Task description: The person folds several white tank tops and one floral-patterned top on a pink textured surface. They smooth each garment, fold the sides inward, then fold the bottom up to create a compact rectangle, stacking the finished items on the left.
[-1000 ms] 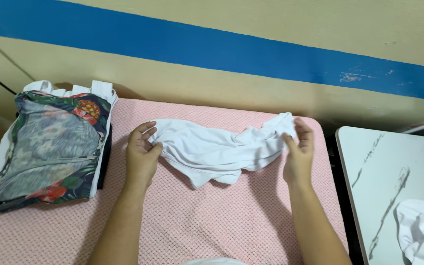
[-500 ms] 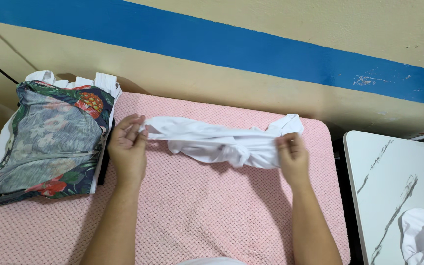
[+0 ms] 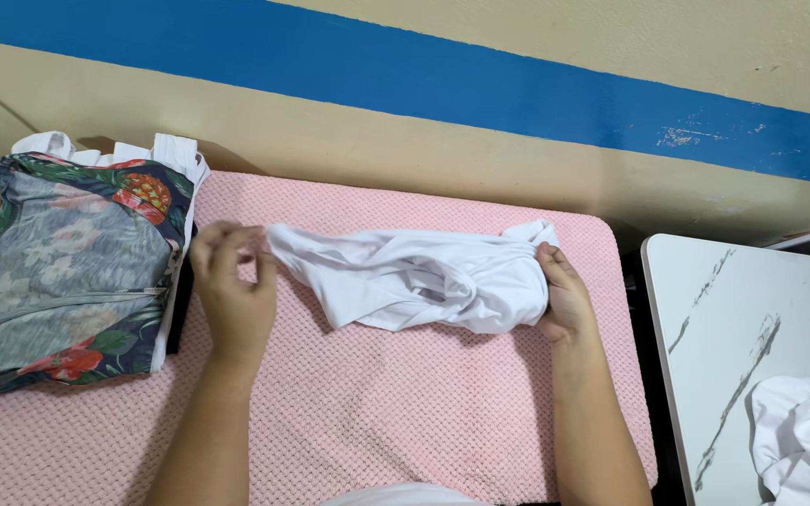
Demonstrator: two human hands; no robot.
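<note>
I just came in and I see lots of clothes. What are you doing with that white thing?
A person holds a crumpled white garment by both ends on a pink textured pad. The left hand pinches one end and the right hand grips the other. A folded floral garment tops a pile at the left. More white cloth lies on the marbled white table.

The white garment (image 3: 414, 279) was thin, smooth, matt cloth, heavily creased. Under it lay a pink cover (image 3: 405, 403) of nubbly, waffle-textured fabric. The floral garment (image 3: 67, 262) looked soft and printed. The side tabletop (image 3: 733, 309) was smooth, marble-patterned and faintly glossy.
</note>
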